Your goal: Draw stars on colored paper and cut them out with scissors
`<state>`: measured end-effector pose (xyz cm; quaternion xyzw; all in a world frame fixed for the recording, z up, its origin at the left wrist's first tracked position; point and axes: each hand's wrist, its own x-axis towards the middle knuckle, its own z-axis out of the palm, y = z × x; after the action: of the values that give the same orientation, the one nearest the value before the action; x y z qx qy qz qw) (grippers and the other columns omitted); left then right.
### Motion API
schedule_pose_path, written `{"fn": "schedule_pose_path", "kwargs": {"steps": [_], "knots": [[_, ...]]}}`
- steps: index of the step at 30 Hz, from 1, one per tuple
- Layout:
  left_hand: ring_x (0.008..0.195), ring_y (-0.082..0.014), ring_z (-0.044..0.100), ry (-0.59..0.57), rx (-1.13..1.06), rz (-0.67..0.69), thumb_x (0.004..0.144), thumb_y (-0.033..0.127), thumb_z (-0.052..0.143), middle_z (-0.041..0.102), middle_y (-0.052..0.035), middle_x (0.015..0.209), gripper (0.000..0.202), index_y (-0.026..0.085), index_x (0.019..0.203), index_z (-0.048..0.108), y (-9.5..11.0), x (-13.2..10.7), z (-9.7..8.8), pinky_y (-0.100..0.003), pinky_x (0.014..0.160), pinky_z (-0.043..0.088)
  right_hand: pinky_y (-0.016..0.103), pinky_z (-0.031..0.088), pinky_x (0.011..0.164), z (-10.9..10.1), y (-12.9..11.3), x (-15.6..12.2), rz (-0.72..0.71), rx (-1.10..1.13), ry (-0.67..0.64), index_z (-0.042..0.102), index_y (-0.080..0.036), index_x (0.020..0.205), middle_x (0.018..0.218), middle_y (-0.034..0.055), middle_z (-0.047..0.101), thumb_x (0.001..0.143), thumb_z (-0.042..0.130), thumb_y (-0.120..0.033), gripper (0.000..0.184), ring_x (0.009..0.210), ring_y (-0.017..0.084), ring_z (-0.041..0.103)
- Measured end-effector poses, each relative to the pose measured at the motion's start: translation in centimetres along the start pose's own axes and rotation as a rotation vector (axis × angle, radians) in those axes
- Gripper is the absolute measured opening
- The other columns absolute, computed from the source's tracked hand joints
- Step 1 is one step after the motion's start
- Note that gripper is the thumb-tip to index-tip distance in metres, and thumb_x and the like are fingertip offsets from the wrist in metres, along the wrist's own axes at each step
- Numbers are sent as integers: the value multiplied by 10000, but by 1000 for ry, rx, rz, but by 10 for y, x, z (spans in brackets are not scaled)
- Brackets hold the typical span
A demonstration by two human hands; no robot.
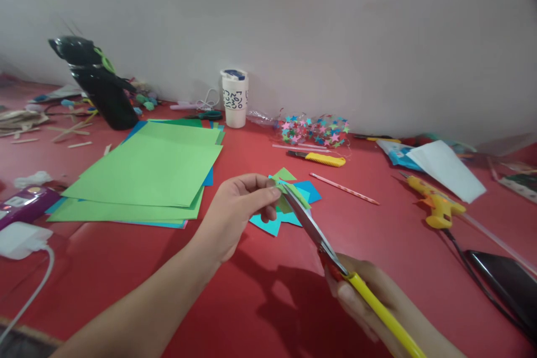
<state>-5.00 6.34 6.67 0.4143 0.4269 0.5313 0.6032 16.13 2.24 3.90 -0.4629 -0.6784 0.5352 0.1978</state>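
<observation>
My left hand [239, 210] pinches a small green paper piece [293, 193] between thumb and fingers above the red table [260, 302]. My right hand [369, 302] grips yellow-handled scissors [331, 251], whose blades reach up into the green piece. Under the paper lie blue and teal paper scraps [272, 224] and a green scrap [284, 174] on the table.
A stack of green and blue paper sheets [146, 173] lies at left. A white cup [234, 98], star garland [314, 130], yellow utility knife [321, 158], pencil [350, 189], yellow glue gun [436, 201], white paper [447, 170], black bottle [98, 84] and charger [19, 238] surround the work spot.
</observation>
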Motion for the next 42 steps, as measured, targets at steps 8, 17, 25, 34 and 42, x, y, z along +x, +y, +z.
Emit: {"fn": "schedule_pose_path", "kwargs": {"steps": [8,17,25,34,42], "knots": [[475,-70,465,39,122,20,707,251,635,542,35,490,123,168,636,578,5,-1,1,-200,502,381,220,173,351,0,-2,-1,-5,-24,-19,313,-225,631,462,-71,320,779,331,-757,553,375,64,255],[479,-67,463,32,148,31,716,240,621,533,42,500,117,172,636,569,5,0,0,-202,501,383,223,161,360,0,0,-2,13,-2,15,351,-216,626,492,-62,328,775,365,-746,552,398,70,250],[485,-65,464,33,151,26,723,240,618,526,44,499,132,169,630,557,4,0,0,-202,503,385,222,151,358,0,0,-1,6,17,5,353,-216,625,470,-69,324,783,369,-737,544,387,67,248],[480,-62,462,27,146,32,722,235,610,526,44,492,134,166,622,553,3,1,-1,-197,501,384,203,195,363,-1,2,-3,1,-10,44,379,-205,635,506,-63,333,790,400,-714,533,413,65,269],[480,-59,469,35,147,19,718,240,611,524,47,493,146,166,615,539,4,0,0,-192,502,380,213,201,363,0,1,-4,-10,-29,72,377,-208,635,562,-46,355,792,407,-705,523,425,69,277]]}}
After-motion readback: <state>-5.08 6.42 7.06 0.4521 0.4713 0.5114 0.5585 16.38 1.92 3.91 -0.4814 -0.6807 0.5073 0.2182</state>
